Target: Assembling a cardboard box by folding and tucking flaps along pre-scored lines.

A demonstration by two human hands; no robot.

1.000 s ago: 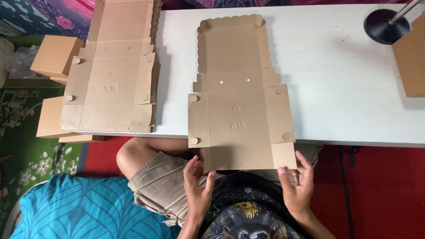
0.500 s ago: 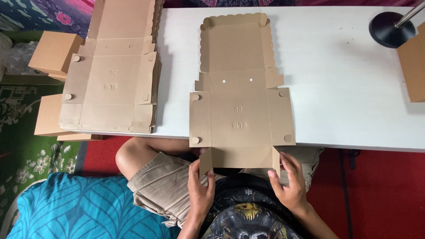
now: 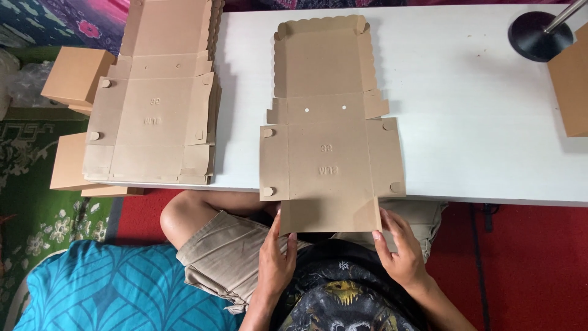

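Flat unfolded cardboard box blank [image 3: 331,132] lies on the white counter [image 3: 478,122], near flap hanging off the edge. Left hand [image 3: 275,260] and right hand [image 3: 399,248] pinch that flap's corners; blank's been pushed further onto the counter than before. Stack of blanks [image 3: 153,104] just left.

Flat brown box blank [image 3: 331,129] mid-table; stack of blanks [image 3: 153,98] left; folded brown boxes [image 3: 73,76] beyond left edge

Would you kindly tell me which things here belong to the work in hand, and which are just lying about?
In hand: flat cardboard box blank, left hand, right hand.
Lying about: stack of blanks, folded boxes, black lamp base, blue cushion.
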